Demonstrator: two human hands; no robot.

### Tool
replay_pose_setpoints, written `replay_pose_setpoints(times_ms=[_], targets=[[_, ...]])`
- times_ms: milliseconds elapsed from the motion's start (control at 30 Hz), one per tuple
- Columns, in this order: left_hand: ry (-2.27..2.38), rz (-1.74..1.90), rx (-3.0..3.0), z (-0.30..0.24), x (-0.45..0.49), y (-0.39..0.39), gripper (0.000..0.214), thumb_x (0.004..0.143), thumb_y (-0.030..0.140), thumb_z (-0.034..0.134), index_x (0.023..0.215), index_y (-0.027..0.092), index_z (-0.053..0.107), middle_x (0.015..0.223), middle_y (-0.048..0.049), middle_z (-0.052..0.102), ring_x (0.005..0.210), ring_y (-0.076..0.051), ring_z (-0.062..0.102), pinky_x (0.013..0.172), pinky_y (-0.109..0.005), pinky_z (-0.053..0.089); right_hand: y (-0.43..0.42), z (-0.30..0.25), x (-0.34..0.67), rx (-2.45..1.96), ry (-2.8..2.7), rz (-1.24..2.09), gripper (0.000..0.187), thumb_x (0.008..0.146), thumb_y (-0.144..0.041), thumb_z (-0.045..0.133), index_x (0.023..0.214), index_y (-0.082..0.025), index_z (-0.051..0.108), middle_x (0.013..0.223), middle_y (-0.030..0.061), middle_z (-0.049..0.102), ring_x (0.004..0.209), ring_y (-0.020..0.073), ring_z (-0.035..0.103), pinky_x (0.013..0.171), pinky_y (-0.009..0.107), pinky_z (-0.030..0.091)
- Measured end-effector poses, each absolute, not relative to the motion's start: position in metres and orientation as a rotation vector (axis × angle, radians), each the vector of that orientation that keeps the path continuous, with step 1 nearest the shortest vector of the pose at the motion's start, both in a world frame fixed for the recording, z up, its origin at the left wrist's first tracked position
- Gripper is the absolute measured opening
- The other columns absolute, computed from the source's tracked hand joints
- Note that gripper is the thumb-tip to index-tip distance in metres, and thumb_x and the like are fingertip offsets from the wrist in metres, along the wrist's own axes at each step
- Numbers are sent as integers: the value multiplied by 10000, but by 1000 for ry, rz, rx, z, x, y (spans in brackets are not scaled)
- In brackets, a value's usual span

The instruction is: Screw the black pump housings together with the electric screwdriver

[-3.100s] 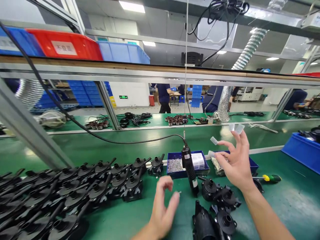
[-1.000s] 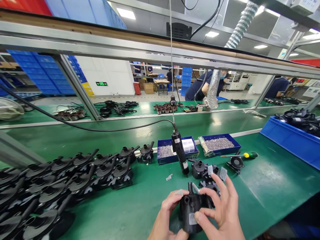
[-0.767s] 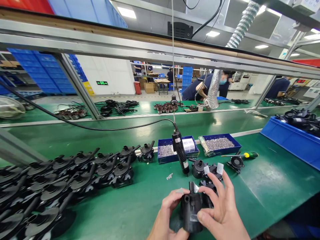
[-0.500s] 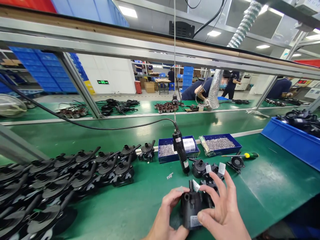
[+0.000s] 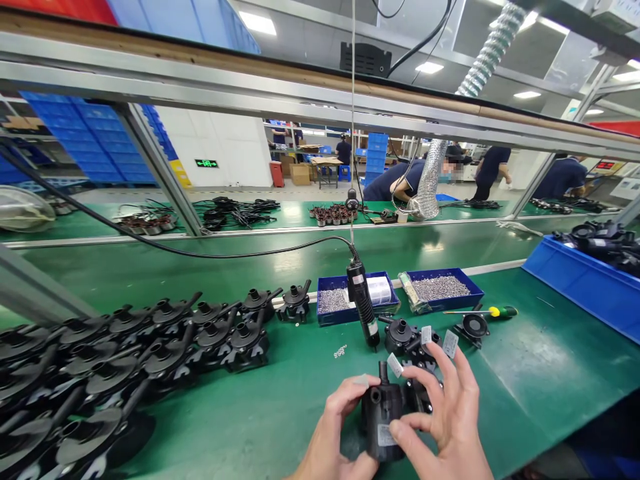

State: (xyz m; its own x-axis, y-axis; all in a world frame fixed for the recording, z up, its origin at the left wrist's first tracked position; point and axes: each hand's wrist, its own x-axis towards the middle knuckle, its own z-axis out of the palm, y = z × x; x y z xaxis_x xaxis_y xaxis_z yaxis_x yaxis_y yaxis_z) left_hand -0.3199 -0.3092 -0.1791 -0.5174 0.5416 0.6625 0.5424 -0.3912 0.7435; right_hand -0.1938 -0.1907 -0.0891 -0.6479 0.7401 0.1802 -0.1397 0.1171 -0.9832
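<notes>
My left hand [image 5: 336, 427] is wrapped around a small black pump [image 5: 383, 407] with a round body and a short spout on top. A silvery printed label [image 5: 386, 435] lies on the pump's side, and the thumb of my right hand [image 5: 447, 417] touches its edge. My right fingers are spread. Small labels cling to their tips: one on the index finger [image 5: 395, 365], another on the middle finger [image 5: 426, 335], a third on the ring finger [image 5: 451, 344]. One more pale label [image 5: 361, 380] sits on a left fingertip. More black pumps [image 5: 400, 335] stand just beyond my right hand, partly hidden by it.
Rows of black pumps [image 5: 160, 357] fill the left side. A hanging electric screwdriver [image 5: 362, 303] is in front of a blue screw tray [image 5: 333, 319]; another screw tray [image 5: 443, 290] stands beside it. A yellow-green screwdriver [image 5: 503, 311], loose washers [image 5: 340, 351] and a blue bin [image 5: 575, 273] are also there.
My right thumb has slid left over the label on the pump. My right fingers have shifted slightly, and the index-finger label has moved away from the spout. A background person has moved right.
</notes>
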Motion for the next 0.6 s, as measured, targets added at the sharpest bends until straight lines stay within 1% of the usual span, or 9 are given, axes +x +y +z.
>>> replay_pose_setpoints(times_ms=[67,133,200,267,333,467,600], targets=[[-1726,-2106,-1550,-179,-320,-309,783,838,64,752,1519,293,440,1404,-160,664,1312,-300,698,1091,-423,622,-192,-92,-194,-544,-1734,1558,896,1006,-378,731,1673,-524,151,1773,110,178,1350,347,599,698,365,713],[-1712,-2101,-1564,-179,-321,-309,758,857,70,740,1518,290,443,1401,-163,663,1320,-299,692,1089,-420,621,-195,-97,-194,-491,-1770,1461,836,1024,-338,701,1673,-508,202,1765,116,199,1311,350,626,649,359,718],[-1713,-2119,-1560,-178,-321,-309,734,876,82,742,1517,285,445,1405,-171,659,1341,-307,678,1097,-432,613,-199,-102,-194,-437,-1803,1292,799,1013,-244,705,1650,-510,303,1729,118,261,1245,347,662,593,354,717],[-1700,-2145,-1565,-177,-321,-308,716,893,97,745,1514,283,441,1410,-183,657,1349,-318,669,1093,-449,610,-203,-107,-194,-399,-1812,1134,813,991,-143,707,1614,-545,374,1686,107,316,1177,326,690,551,340,709],[-1675,-2155,-1577,-176,-321,-307,697,901,93,738,1503,282,443,1402,-190,660,1341,-321,670,1080,-460,610,-207,-109,-195,-402,-1800,1077,827,989,-112,693,1615,-549,375,1675,112,331,1159,314,697,545,331,708],[-1576,-2124,-1629,-175,-323,-305,708,875,59,744,1486,256,446,1371,-205,666,1302,-319,683,1045,-463,616,-210,-106,-197,-504,-1774,1124,776,1004,-148,673,1655,-433,362,1693,183,335,1164,327,696,528,326,700],[-1531,-2097,-1632,-178,-324,-303,692,874,59,733,1480,238,448,1354,-212,669,1271,-312,700,1011,-445,630,-211,-99,-196,-497,-1775,1135,853,980,-140,682,1679,-451,303,1718,176,283,1164,322,695,515,319,702]])
